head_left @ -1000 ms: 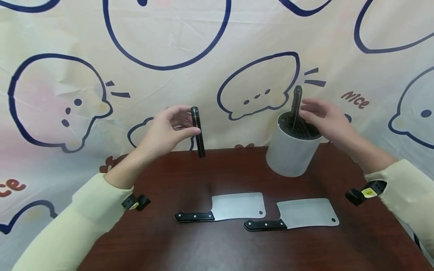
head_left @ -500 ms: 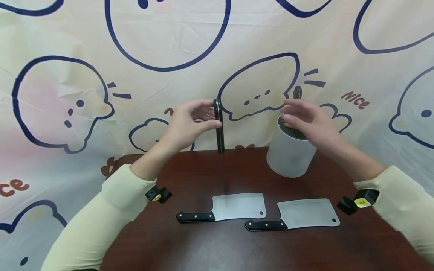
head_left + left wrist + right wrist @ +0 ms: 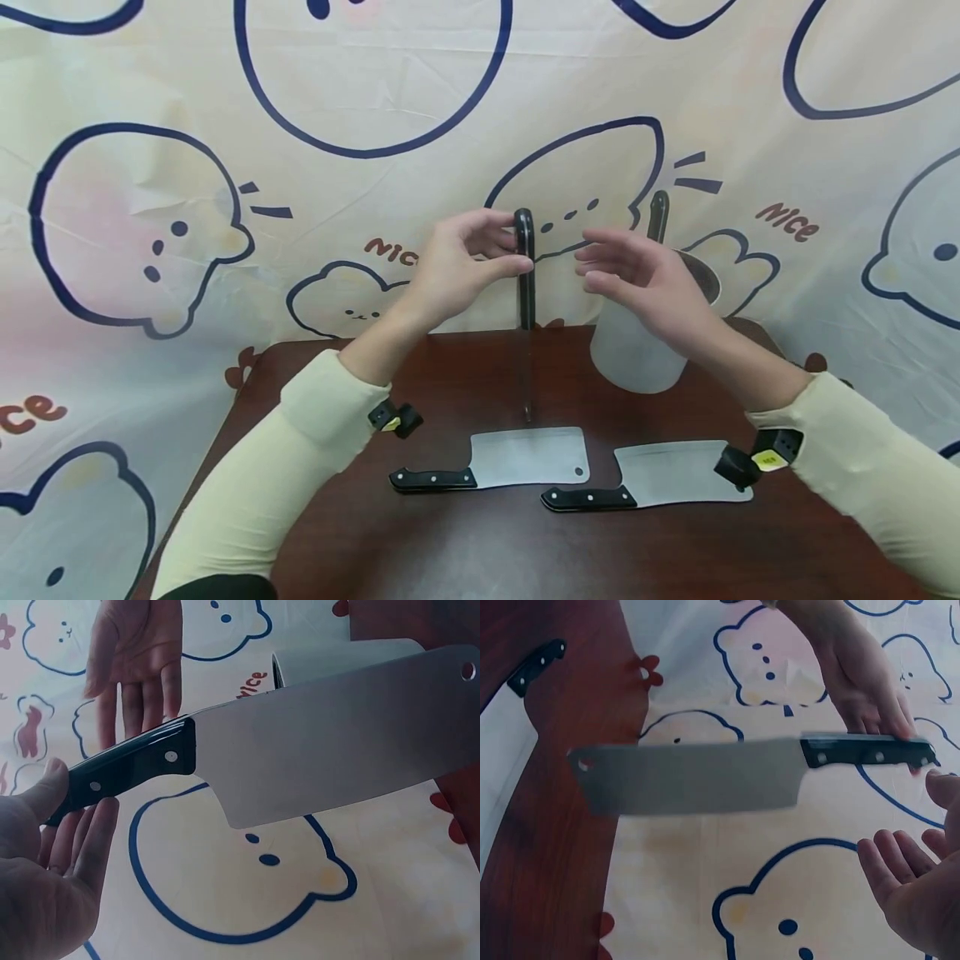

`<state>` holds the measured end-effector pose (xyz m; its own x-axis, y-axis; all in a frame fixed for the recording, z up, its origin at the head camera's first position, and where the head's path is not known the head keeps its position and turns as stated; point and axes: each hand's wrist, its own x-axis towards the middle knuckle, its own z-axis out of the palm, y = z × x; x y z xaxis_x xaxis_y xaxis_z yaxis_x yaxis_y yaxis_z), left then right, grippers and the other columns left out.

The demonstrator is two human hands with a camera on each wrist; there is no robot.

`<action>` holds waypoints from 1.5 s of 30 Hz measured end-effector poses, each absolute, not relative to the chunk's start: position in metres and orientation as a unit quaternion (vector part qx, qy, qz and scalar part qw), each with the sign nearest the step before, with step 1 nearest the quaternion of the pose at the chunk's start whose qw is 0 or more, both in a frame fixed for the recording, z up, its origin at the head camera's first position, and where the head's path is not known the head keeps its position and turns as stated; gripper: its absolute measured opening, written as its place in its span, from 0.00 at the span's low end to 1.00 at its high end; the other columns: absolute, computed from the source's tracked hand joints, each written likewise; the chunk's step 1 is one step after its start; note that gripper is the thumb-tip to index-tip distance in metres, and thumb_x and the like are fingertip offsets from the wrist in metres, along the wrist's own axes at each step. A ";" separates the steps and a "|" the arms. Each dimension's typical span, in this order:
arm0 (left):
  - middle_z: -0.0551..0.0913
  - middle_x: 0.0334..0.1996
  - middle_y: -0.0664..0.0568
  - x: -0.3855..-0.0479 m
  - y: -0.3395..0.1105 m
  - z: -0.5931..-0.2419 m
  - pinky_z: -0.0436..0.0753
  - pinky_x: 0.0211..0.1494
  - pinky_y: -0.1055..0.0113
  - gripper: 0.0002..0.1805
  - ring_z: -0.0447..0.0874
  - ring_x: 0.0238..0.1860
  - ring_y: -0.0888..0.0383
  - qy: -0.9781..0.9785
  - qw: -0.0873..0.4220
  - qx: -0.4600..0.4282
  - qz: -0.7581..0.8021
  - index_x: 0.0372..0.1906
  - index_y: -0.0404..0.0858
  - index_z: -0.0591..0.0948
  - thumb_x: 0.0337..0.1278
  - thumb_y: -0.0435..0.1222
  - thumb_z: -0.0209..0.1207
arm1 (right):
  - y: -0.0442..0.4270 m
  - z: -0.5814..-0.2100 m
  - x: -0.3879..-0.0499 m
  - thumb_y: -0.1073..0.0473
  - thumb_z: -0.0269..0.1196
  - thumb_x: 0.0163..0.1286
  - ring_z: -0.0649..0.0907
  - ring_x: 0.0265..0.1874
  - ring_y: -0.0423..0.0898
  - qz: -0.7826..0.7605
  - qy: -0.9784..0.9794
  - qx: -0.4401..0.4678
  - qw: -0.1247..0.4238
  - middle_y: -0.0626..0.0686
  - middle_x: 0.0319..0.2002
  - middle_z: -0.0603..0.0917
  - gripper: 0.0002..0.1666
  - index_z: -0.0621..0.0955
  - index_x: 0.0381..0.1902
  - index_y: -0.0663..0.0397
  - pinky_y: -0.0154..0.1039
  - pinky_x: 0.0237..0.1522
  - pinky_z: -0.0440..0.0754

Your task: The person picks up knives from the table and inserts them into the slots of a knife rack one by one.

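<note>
A cleaver [image 3: 337, 742] is pinched by its black handle [image 3: 527, 296] in the left hand [image 3: 461, 258], near the seemingly relaxed right hand [image 3: 645, 279].

The left-hand grip [image 3: 52, 877] pinches a cleaver [image 3: 315, 746] by its black handle [image 3: 139, 761]. Behind the handle is the right-hand grip [image 3: 142, 660], fingers extended; the cleaver partly hides a pale container [image 3: 330, 664] and patterned cloth [image 3: 397, 847].
</note>
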<state>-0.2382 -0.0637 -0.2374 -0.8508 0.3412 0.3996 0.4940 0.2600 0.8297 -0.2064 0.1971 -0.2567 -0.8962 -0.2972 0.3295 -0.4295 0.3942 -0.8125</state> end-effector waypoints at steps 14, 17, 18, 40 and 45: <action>0.89 0.45 0.51 -0.243 -0.040 -0.236 0.83 0.50 0.61 0.28 0.86 0.43 0.59 -0.784 0.068 -0.287 -0.546 0.65 0.37 0.79 0.60 0.37 0.71 | 0.178 -0.267 -0.209 0.59 0.66 0.73 0.82 0.57 0.48 0.522 -0.816 0.237 0.068 0.56 0.58 0.82 0.29 0.74 0.69 0.55 0.35 0.58 0.81; 0.89 0.44 0.51 -0.245 -0.036 -0.235 0.83 0.50 0.62 0.28 0.87 0.42 0.59 -0.781 0.072 -0.292 -0.547 0.64 0.37 0.79 0.60 0.36 0.71 | 0.177 -0.268 -0.210 0.59 0.67 0.72 0.81 0.57 0.48 0.520 -0.820 0.230 0.068 0.55 0.58 0.81 0.29 0.74 0.69 0.55 0.36 0.59 0.80; 0.89 0.44 0.51 -0.245 -0.035 -0.235 0.83 0.49 0.62 0.28 0.86 0.42 0.59 -0.780 0.072 -0.294 -0.548 0.64 0.37 0.79 0.60 0.36 0.71 | 0.177 -0.269 -0.210 0.59 0.67 0.72 0.81 0.57 0.48 0.519 -0.821 0.229 0.068 0.55 0.58 0.81 0.29 0.74 0.69 0.55 0.36 0.59 0.80; 0.88 0.44 0.49 -0.244 -0.030 -0.235 0.83 0.52 0.65 0.28 0.87 0.43 0.58 -0.769 0.074 -0.305 -0.556 0.64 0.35 0.79 0.59 0.34 0.72 | 0.173 -0.271 -0.211 0.64 0.67 0.71 0.82 0.51 0.46 0.514 -0.822 0.225 0.101 0.55 0.52 0.83 0.25 0.77 0.64 0.57 0.44 0.64 0.78; 0.86 0.45 0.50 -0.244 -0.032 -0.236 0.83 0.54 0.64 0.28 0.87 0.45 0.59 -0.772 0.072 -0.311 -0.550 0.64 0.37 0.78 0.59 0.35 0.71 | 0.173 -0.270 -0.211 0.64 0.67 0.71 0.82 0.51 0.46 0.512 -0.824 0.219 0.101 0.55 0.52 0.83 0.25 0.77 0.64 0.57 0.45 0.64 0.77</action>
